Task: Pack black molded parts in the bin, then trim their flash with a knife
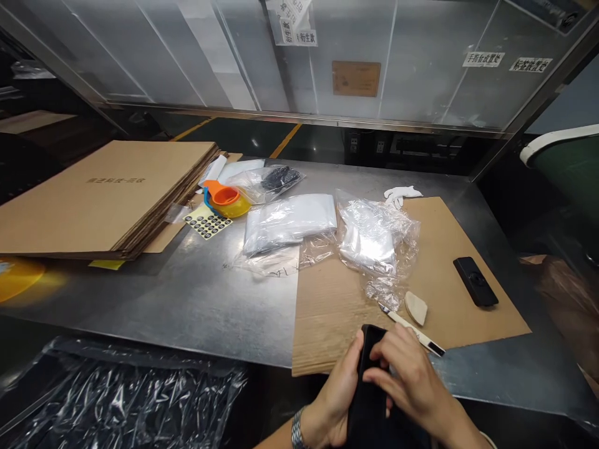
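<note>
In the head view, my left hand [337, 390] grips a long black case-like object [369, 399] along its left side, just off the table's front edge. My right hand [409, 380] is over the same object, its thumb and forefinger bent close together at the upper part. Whatever those fingers pinch is hidden. Right beyond my right hand lies a slim craft knife [428, 343] with a pale handle. A beige wedge-shaped pad [416, 308] rests beside it. Farther right, a black rectangular device [476, 282] with a round feature lies on the cardboard sheet [337, 312].
Plastic-wrapped white packets [292, 221] and a crumpled clear bag [374, 240] lie mid-table. White gloves [401, 194] are behind. An orange-and-yellow tape dispenser [229, 199], a sticker sheet [206, 223] and stacked cardboard [107, 193] stand left. Black plastic [121, 399] is lower left.
</note>
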